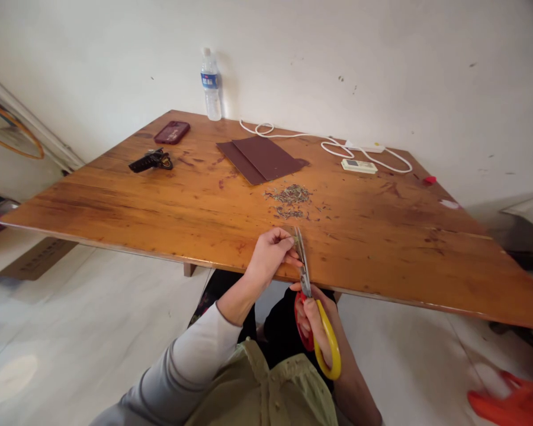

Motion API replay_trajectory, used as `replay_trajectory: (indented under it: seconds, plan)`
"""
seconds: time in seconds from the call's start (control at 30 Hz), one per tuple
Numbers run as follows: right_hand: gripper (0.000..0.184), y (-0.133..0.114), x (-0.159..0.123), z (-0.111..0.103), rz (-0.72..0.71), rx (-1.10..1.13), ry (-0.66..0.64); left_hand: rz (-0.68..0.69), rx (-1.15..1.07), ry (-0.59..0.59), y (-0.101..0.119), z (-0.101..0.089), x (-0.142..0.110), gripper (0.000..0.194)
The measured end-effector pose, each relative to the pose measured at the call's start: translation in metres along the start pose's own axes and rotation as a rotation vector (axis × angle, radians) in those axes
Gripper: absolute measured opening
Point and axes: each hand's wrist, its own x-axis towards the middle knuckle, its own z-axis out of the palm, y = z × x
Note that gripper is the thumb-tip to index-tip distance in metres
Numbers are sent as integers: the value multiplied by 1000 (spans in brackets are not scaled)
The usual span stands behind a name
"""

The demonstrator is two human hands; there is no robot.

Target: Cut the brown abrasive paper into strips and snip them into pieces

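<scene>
My right hand (313, 322) grips a pair of scissors (327, 340) with one red and one yellow handle, at the table's front edge. The metal blades point away from me and look nearly closed. Just left of the blades, my left hand (273, 251) is pinched, thumb against fingers. Whatever sits in that pinch is too small to name. Beyond the blades lies a loose pile of small dry, brownish-grey bits (291, 194), with more scattered around it.
Farther back on the wooden table (195, 213) are two dark red sheets (266, 157), a phone (172, 132), a black object (151, 160), and a water bottle (211, 89). A white cable (288, 135) runs along the wall to a power strip (364, 148), near a small white device (359, 166).
</scene>
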Motion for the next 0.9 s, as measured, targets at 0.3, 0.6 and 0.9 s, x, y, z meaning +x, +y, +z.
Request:
replay_trajectory:
  seconds: [0.3, 0.6, 0.9]
  plan:
    - [71, 4, 5, -3, 22, 53, 10, -5, -3, 1, 4, 2, -2, 32]
    - [60, 13, 7, -4, 37, 38, 44, 3, -18, 19, 4, 3, -3, 30]
    - [60, 12, 7, -5, 57, 22, 37, 9, -10, 25, 5, 4, -3, 31]
